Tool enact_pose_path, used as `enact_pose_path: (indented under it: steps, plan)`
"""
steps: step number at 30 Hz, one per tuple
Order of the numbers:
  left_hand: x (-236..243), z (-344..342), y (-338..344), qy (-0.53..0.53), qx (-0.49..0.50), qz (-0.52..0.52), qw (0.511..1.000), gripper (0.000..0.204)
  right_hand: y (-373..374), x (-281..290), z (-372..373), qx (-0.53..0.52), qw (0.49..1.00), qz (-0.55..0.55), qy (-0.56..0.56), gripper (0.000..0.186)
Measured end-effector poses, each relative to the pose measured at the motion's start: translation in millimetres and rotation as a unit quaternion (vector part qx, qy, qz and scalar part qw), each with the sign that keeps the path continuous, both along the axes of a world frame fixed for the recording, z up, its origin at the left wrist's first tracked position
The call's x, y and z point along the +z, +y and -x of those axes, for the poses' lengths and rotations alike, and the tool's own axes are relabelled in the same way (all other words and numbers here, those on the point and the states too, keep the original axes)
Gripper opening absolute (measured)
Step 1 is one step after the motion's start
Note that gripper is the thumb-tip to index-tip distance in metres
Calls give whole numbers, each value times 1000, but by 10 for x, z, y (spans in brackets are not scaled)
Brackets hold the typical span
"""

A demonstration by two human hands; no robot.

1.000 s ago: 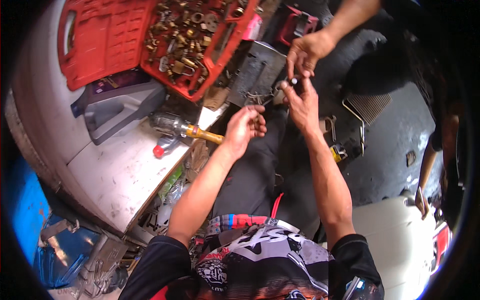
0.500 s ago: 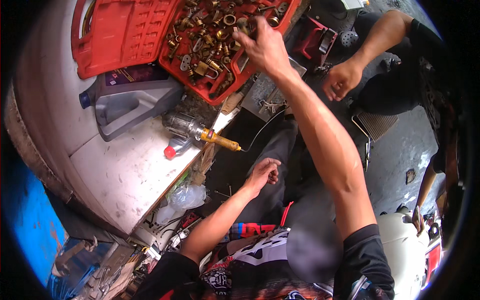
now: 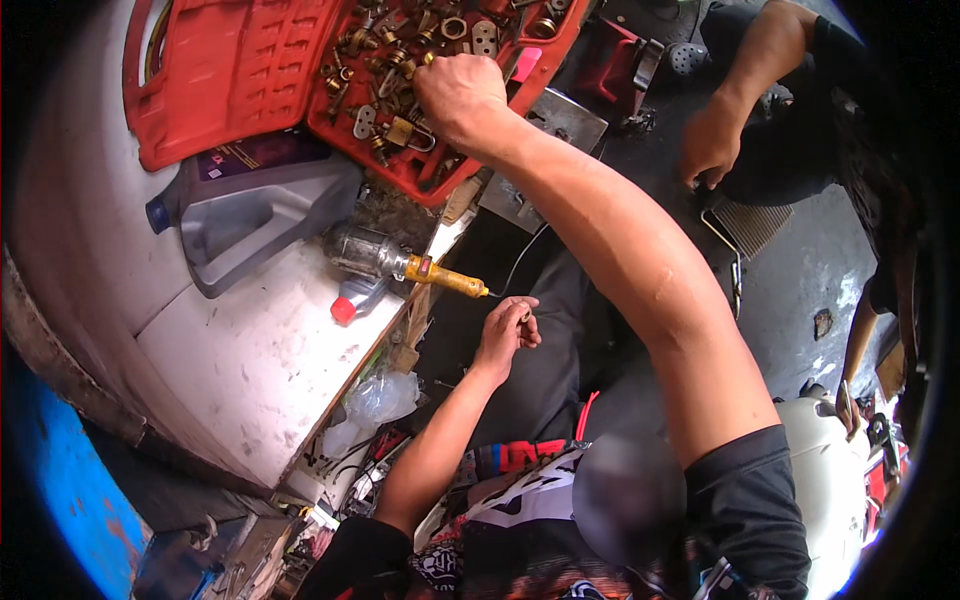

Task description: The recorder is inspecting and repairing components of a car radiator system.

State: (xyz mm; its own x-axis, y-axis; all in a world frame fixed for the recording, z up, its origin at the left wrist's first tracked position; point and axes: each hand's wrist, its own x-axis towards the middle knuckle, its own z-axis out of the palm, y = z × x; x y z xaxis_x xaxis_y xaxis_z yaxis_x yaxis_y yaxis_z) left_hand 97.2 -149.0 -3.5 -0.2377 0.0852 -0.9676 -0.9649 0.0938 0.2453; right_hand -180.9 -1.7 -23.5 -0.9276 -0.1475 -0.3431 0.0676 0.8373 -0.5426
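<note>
My right hand [image 3: 462, 97] is down in an open red plastic case [image 3: 425, 190], back of the hand upward. Its fingertips are hidden among loose brass fittings [image 3: 357, 42]. Just left of it lies a brass padlock [image 3: 405, 132]. Beyond the wrist are a hex nut [image 3: 454, 28] and a flat metal plate with holes [image 3: 484, 38]. Over my dark trouser leg, my left hand [image 3: 505, 335] is held with curled fingers pinching a tiny brass-coloured thing, too small to name.
The case's lid [image 3: 235, 80] lies folded back. On the white bench [image 3: 240, 370] are a grey jug [image 3: 245, 225], a caged work lamp with yellow handle [image 3: 440, 276] and a red-capped bottle [image 3: 345, 309]. At right is another person's hand [image 3: 712, 145], near a finned metal part [image 3: 755, 228].
My right hand has moved left and nearer, down among the fittings, from the case's right side. My left hand has shifted slightly left. The other person's hand has moved right.
</note>
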Motion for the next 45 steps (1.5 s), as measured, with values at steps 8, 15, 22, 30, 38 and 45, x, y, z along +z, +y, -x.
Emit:
enact_pose_path:
  steps: [8, 15, 22, 30, 38, 45]
  plan:
    - [44, 419, 112, 67, 12, -23, 997, 21, -32, -125, -20, -90, 996, 14, 9, 19]
    - [166, 736, 195, 221, -52, 27, 974, 25, 142, -135, -19, -170, 981, 90, -19, 20]
    - [219, 903, 267, 289, -5, -20, 957, 39, 512, -145, -246, -345, 826, 432, -108, 40]
    - [404, 1007, 516, 328, -129, 25, 935, 35, 940, 32, -1428, -344, 544, 738, -202, 24]
    - [424, 935, 990, 450, -264, 7, 853, 36, 1294, 305, -2398, -394, 588, 688, -162, 24]
    - [445, 746, 1297, 437, -300, -53, 846, 38, 1455, 462, -2817, -406, 651, 630, -119, 20]
